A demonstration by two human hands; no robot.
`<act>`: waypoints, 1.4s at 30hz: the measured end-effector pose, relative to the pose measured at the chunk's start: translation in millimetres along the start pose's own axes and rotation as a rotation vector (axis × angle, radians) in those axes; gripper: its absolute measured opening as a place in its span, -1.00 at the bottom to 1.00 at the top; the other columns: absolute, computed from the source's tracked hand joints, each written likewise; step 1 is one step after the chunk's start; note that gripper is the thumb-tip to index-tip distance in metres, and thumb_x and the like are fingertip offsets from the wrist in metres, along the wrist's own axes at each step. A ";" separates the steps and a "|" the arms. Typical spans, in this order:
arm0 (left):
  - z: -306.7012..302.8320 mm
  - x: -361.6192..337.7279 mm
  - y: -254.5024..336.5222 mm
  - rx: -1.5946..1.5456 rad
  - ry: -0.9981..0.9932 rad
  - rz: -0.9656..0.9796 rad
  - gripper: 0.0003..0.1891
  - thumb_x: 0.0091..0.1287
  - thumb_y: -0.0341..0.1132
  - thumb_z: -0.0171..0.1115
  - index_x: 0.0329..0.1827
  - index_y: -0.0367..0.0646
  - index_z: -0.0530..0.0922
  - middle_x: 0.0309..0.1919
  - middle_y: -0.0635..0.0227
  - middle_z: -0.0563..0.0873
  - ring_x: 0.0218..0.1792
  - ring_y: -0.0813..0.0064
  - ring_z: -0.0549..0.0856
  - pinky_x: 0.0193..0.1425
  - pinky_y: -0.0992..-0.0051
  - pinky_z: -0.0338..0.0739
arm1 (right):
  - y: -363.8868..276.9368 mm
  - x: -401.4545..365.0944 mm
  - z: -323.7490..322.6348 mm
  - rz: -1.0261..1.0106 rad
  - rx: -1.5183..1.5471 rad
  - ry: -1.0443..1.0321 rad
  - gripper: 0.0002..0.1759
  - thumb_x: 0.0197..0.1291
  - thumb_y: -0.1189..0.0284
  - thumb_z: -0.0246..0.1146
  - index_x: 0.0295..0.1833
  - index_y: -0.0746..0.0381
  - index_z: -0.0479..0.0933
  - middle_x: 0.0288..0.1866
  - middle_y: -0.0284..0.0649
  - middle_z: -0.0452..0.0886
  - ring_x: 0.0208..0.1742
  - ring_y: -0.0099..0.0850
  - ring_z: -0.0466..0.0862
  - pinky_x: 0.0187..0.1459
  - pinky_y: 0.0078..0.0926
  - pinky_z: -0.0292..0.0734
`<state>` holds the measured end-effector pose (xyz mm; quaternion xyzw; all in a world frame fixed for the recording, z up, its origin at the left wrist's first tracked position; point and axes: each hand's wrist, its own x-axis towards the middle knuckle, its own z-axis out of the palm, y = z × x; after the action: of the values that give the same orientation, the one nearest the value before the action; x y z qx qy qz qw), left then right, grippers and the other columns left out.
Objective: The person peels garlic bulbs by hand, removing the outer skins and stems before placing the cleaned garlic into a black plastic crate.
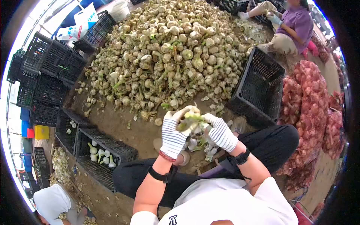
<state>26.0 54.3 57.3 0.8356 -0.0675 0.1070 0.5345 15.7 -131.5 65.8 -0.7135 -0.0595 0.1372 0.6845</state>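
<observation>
My left hand (174, 132), in a white glove with dark stripes, is closed around a garlic bulb (192, 120) with greenish skin. From the other side, the gloved fingers of my right hand (222, 133) pinch the same garlic and its loose skin. Blur and the fingers hide part of the bulb. Below both hands, pale garlic peels and pieces (204, 148) lie between my legs. Several cleaned white garlic bulbs (105, 159), some with green stems, rest in a black crate (125, 148) by my left knee.
A large heap of unpeeled garlic (168, 56) rises ahead. Black crates (48, 60) are stacked at left; another crate (262, 82) stands ahead right. Red mesh sacks (311, 101) line the right side. One person (298, 24) sits at back right, another (52, 202) at lower left.
</observation>
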 end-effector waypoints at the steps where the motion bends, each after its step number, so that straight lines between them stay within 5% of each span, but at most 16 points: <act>1: 1.3 -2.2 -2.3 0.018 -0.033 -0.019 -0.66 0.08 -0.51 0.42 -0.03 -0.18 0.67 -0.20 0.22 0.60 -0.18 0.30 0.63 -0.05 0.37 0.57 | 2.7 -1.2 4.6 -0.141 -0.165 -0.001 -0.70 0.27 0.53 0.18 0.10 0.34 0.55 -0.16 -0.24 0.67 -0.13 -0.41 0.61 0.00 -0.42 0.52; 5: -6.3 -7.8 -23.6 -0.224 -0.084 -0.177 -0.75 0.16 -0.52 0.38 -0.07 -0.19 0.68 -0.17 0.26 0.59 -0.15 0.36 0.63 -0.04 0.46 0.55 | 4.1 9.5 -7.3 0.240 0.001 -0.026 -0.68 0.23 0.58 0.12 0.09 0.35 0.55 -0.15 -0.10 0.66 -0.10 -0.33 0.62 0.05 -0.44 0.52; 10: -16.8 -5.1 -17.8 -0.221 -0.208 -0.067 -0.79 0.22 -0.38 0.41 -0.09 -0.17 0.70 -0.18 0.31 0.58 -0.15 0.41 0.61 -0.04 0.47 0.52 | 34.9 25.7 -19.9 0.095 -0.239 0.046 -0.70 0.21 0.58 0.13 0.06 0.36 0.54 -0.14 -0.04 0.65 -0.09 -0.29 0.61 0.05 -0.41 0.51; 13: -26.7 -8.7 -15.6 -0.149 -0.256 -0.035 -0.77 0.23 -0.27 0.44 -0.10 -0.12 0.71 -0.17 0.33 0.59 -0.14 0.41 0.60 -0.03 0.48 0.51 | 52.6 34.0 -23.6 -0.061 -0.523 0.204 -0.70 0.18 0.58 0.14 0.04 0.36 0.54 -0.11 0.04 0.65 -0.05 -0.09 0.64 0.07 -0.33 0.52; 15: -34.8 -14.6 -9.1 -0.233 -0.203 0.007 -0.79 0.22 -0.30 0.45 -0.10 -0.11 0.72 -0.14 0.32 0.60 -0.12 0.41 0.62 -0.02 0.48 0.52 | 96.5 44.9 -51.1 0.035 -0.498 0.282 -0.72 0.19 0.55 0.14 0.02 0.35 0.55 -0.09 0.06 0.65 -0.04 -0.01 0.63 0.07 -0.29 0.52; 19: -34.7 -18.9 -6.6 -0.150 -0.133 -0.042 -0.75 0.18 -0.45 0.45 -0.07 -0.10 0.71 -0.11 0.30 0.63 -0.09 0.42 0.66 -0.01 0.49 0.56 | 113.2 18.9 -62.6 0.024 -1.002 0.003 -0.55 0.23 0.57 0.17 0.26 0.33 0.45 0.07 0.10 0.60 0.08 0.00 0.59 0.15 -0.28 0.48; 20: -31.9 -20.4 -5.4 -0.136 -0.114 -0.025 -0.72 0.17 -0.49 0.44 -0.04 -0.11 0.70 -0.10 0.29 0.63 -0.09 0.43 0.66 -0.02 0.50 0.58 | 76.2 14.1 -51.8 0.075 -0.696 0.030 -0.60 0.28 0.43 0.18 0.22 0.28 0.47 -0.08 0.11 0.64 0.03 0.03 0.62 0.07 -0.23 0.52; 21: -28.2 -20.9 -3.5 -0.139 -0.107 -0.027 -0.72 0.17 -0.49 0.44 -0.04 -0.11 0.70 -0.10 0.29 0.63 -0.09 0.43 0.66 -0.02 0.50 0.58 | 53.2 9.7 -39.8 -0.139 -0.824 0.092 -0.62 0.29 0.40 0.21 0.19 0.26 0.51 -0.07 0.08 0.64 0.00 -0.02 0.64 0.06 -0.23 0.54; 25: -21.6 -23.3 3.4 0.036 -0.126 0.033 -0.71 0.16 -0.51 0.43 -0.03 -0.11 0.70 -0.12 0.27 0.63 -0.14 0.42 0.68 -0.08 0.49 0.60 | -30.8 5.7 2.8 -0.137 -0.646 0.093 -0.70 0.26 0.39 0.26 0.07 0.26 0.59 -0.07 0.01 0.66 -0.06 -0.06 0.67 0.02 -0.25 0.56; 31: -22.9 -27.8 3.3 0.313 -0.138 0.222 -0.59 0.04 -0.48 0.39 0.01 0.01 0.69 -0.17 0.26 0.70 -0.13 0.17 0.69 -0.07 0.34 0.62 | -15.6 17.7 13.7 -0.104 -0.700 0.065 -0.74 0.18 0.42 0.26 0.00 0.22 0.61 -0.12 0.04 0.65 -0.13 -0.03 0.66 -0.07 -0.25 0.58; 37: -34.7 -31.1 -7.5 0.351 -0.060 0.286 -0.64 0.09 -0.52 0.38 -0.01 -0.03 0.68 -0.15 0.25 0.71 -0.13 0.24 0.70 -0.07 0.39 0.62 | 4.7 31.1 20.3 -0.291 -0.934 0.176 -0.83 0.21 0.47 0.24 -0.10 0.25 0.60 -0.22 -0.01 0.64 -0.20 -0.06 0.66 -0.11 -0.23 0.55; 39: -38.3 -35.4 -14.9 -0.108 0.097 0.111 -0.73 0.19 -0.58 0.36 -0.06 -0.10 0.66 -0.10 0.25 0.72 -0.11 0.35 0.71 -0.05 0.45 0.61 | 22.6 40.2 13.9 -0.272 -0.779 0.245 -0.82 0.16 0.48 0.25 -0.11 0.25 0.55 -0.21 0.01 0.62 -0.17 -0.01 0.63 -0.09 -0.19 0.56; 42: -46.1 -37.6 -32.0 -0.275 0.210 -0.037 -0.82 0.25 -0.61 0.33 -0.15 -0.17 0.66 -0.08 0.25 0.71 -0.12 0.48 0.70 -0.05 0.52 0.60 | 45.9 34.4 3.1 -0.093 -0.783 0.130 -0.80 0.21 0.50 0.23 -0.05 0.27 0.56 -0.15 0.04 0.64 -0.13 0.02 0.64 -0.06 -0.18 0.57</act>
<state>-8.0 109.6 38.4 0.7400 -0.0100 0.1739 0.6496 43.0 -121.7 16.2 -0.9242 -0.0960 0.0275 0.3685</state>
